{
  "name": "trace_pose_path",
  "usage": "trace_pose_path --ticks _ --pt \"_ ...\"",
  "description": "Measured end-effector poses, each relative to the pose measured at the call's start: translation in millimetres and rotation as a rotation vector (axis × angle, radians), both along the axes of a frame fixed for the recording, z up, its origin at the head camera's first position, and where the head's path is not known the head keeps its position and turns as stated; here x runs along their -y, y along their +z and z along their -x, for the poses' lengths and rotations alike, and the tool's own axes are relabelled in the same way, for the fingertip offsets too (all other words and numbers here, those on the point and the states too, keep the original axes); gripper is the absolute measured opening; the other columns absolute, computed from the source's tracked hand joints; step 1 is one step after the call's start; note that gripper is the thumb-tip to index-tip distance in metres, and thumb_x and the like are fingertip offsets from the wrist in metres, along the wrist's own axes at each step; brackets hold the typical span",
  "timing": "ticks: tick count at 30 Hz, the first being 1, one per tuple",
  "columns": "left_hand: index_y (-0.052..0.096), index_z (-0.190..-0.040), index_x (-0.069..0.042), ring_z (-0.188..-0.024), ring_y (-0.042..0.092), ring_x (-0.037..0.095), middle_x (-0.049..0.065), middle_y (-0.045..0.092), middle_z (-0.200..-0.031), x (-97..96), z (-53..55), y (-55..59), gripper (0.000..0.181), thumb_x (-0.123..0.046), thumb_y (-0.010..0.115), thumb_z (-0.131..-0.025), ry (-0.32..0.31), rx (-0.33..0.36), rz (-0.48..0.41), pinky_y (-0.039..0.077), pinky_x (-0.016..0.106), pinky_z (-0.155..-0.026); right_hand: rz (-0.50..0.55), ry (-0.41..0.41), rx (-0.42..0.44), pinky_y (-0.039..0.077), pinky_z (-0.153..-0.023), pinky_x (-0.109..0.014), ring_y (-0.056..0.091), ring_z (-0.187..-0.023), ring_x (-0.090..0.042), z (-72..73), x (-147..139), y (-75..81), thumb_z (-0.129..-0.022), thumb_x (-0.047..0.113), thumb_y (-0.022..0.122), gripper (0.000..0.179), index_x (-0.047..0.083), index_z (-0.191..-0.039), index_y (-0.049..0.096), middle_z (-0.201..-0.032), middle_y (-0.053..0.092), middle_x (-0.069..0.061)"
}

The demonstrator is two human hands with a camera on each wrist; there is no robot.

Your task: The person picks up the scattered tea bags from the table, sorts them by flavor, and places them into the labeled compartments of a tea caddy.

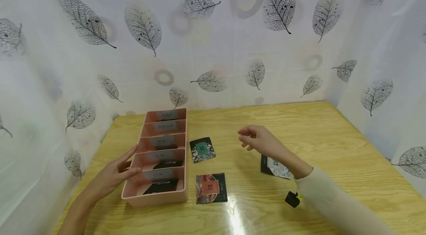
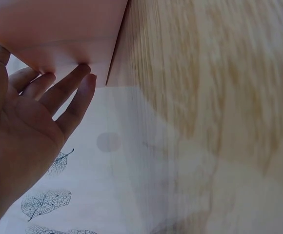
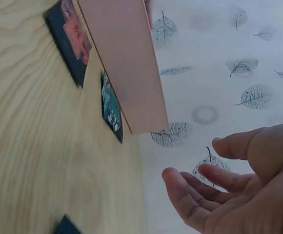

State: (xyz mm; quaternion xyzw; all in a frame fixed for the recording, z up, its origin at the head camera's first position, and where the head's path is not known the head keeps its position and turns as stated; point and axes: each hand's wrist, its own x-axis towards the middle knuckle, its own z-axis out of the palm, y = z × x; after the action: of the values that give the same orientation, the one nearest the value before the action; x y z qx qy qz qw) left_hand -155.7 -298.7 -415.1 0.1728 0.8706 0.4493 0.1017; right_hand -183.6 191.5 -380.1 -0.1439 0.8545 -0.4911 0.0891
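Note:
My left hand (image 1: 114, 175) rests against the left side of a long pink divided box (image 1: 133, 194). Its fingertips (image 2: 84, 69) touch the outer wall, and the thumb lies at the rim. Dark flat packets (image 1: 163, 187) lie in the box's nearer compartments. Held in the air over the table, my right hand (image 1: 261, 140) has loosely bent fingers and nothing in them. Beside the box are a black packet with a green label (image 1: 202, 150) and another with a red label (image 1: 211, 188). A third, black and white packet (image 1: 275, 167) is partly hidden under my right forearm.
Each box compartment bears a grey label (image 1: 165, 126) with unreadable print. A small black block (image 1: 293, 199) with a yellow bit shows beside my right sleeve. A leaf-print curtain (image 1: 213, 50) hangs behind and at both sides of the wooden table (image 1: 249, 205).

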Motion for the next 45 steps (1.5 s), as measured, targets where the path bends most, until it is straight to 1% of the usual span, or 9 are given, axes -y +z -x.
trace_pose_path --ticks 8,14,22,27,29,32,35,39,45 --pt "0.018 -0.166 -0.008 -0.135 0.044 0.057 0.032 0.022 -0.163 -0.6 0.6 0.1 0.076 -0.021 0.062 -0.106 0.004 -0.004 0.007 0.052 0.035 -0.093 -0.037 -0.047 0.1 0.06 -0.079 -0.043 0.068 -0.096 -0.034 -20.2 -31 -5.7 -0.108 0.024 0.059 0.048 -0.012 -0.139 0.055 -0.122 0.066 -0.026" --pt "0.019 -0.166 -0.009 -0.135 0.044 0.057 0.032 0.023 -0.163 -0.6 1.1 -0.5 0.076 -0.02 0.063 -0.106 0.005 -0.008 0.014 0.053 0.039 -0.094 -0.083 -0.076 0.153 0.06 -0.072 -0.04 0.069 -0.085 -0.028 -35.3 -50 -12.3 -0.106 0.027 0.062 0.053 -0.014 -0.139 0.053 -0.117 0.068 -0.022" --pt "0.019 -0.166 -0.01 -0.135 0.046 0.056 0.032 0.023 -0.163 -0.2 0.8 -0.8 0.075 -0.02 0.062 -0.106 0.004 -0.002 0.003 0.052 0.03 -0.092 -0.198 -0.145 0.119 0.059 -0.061 -0.039 0.066 -0.07 -0.024 -50.3 -70 -16.6 -0.106 0.028 0.063 0.052 -0.014 -0.135 0.056 -0.097 0.07 -0.013" --pt "0.018 -0.166 -0.01 -0.135 0.045 0.056 0.032 0.023 -0.163 -0.2 0.6 -0.5 0.075 -0.02 0.062 -0.106 0.002 0.0 0.003 0.053 0.037 -0.094 -0.395 -0.153 0.031 0.057 -0.064 -0.043 0.067 -0.068 -0.021 -53.5 -75 -22.5 -0.103 0.027 0.066 0.046 -0.013 -0.126 0.061 -0.097 0.071 -0.012" --pt "0.018 -0.166 -0.009 -0.135 0.045 0.056 0.032 0.023 -0.163 -0.2 0.5 -0.7 0.075 -0.02 0.061 -0.107 0.0 0.001 0.004 0.053 0.038 -0.094 -0.455 -0.144 0.018 0.054 -0.064 -0.04 0.063 -0.065 -0.016 -53.6 -75 -26.1 -0.102 0.026 0.067 0.045 -0.013 -0.123 0.062 -0.087 0.071 -0.009" --pt "0.017 -0.166 -0.009 -0.135 0.045 0.056 0.032 0.022 -0.163 -0.4 0.5 -1.0 0.074 -0.019 0.061 -0.107 -0.004 0.01 -0.006 0.053 0.036 -0.094 -0.48 -0.142 0.039 0.049 -0.056 -0.035 0.054 -0.054 -0.013 -53.2 -74 -31.5 -0.1 0.024 0.07 0.043 -0.014 -0.121 0.063 -0.069 0.065 -0.006" --pt "0.018 -0.166 -0.008 -0.135 0.045 0.056 0.033 0.023 -0.163 -0.7 0.5 -1.1 0.074 -0.019 0.061 -0.107 -0.002 0.014 -0.013 0.052 0.031 -0.093 -0.53 -0.135 0.01 0.05 -0.058 -0.036 0.056 -0.06 -0.015 -52.0 -71 -34.8 -0.097 0.023 0.074 0.04 -0.012 -0.115 0.066 -0.076 0.067 -0.01" --pt "0.018 -0.166 -0.007 -0.134 0.045 0.056 0.033 0.023 -0.162 -0.9 0.7 -1.4 0.075 -0.019 0.061 -0.106 0.002 0.017 -0.023 0.05 0.023 -0.09 -0.603 -0.117 -0.041 0.052 -0.067 -0.039 0.06 -0.078 -0.019 -50.4 -66 -35.8 -0.095 0.021 0.078 0.036 -0.008 -0.112 0.067 -0.104 0.064 -0.017" --pt "0.018 -0.166 -0.008 -0.134 0.047 0.055 0.033 0.026 -0.161 0.0 1.1 -2.1 0.075 -0.02 0.062 -0.106 0.009 0.016 -0.021 0.049 0.018 -0.087 -0.64 -0.054 -0.11 0.052 -0.067 -0.034 0.058 -0.081 -0.019 -49.7 -59 -40.8 -0.095 0.013 0.076 0.03 -0.008 -0.116 0.069 -0.102 0.059 -0.013"
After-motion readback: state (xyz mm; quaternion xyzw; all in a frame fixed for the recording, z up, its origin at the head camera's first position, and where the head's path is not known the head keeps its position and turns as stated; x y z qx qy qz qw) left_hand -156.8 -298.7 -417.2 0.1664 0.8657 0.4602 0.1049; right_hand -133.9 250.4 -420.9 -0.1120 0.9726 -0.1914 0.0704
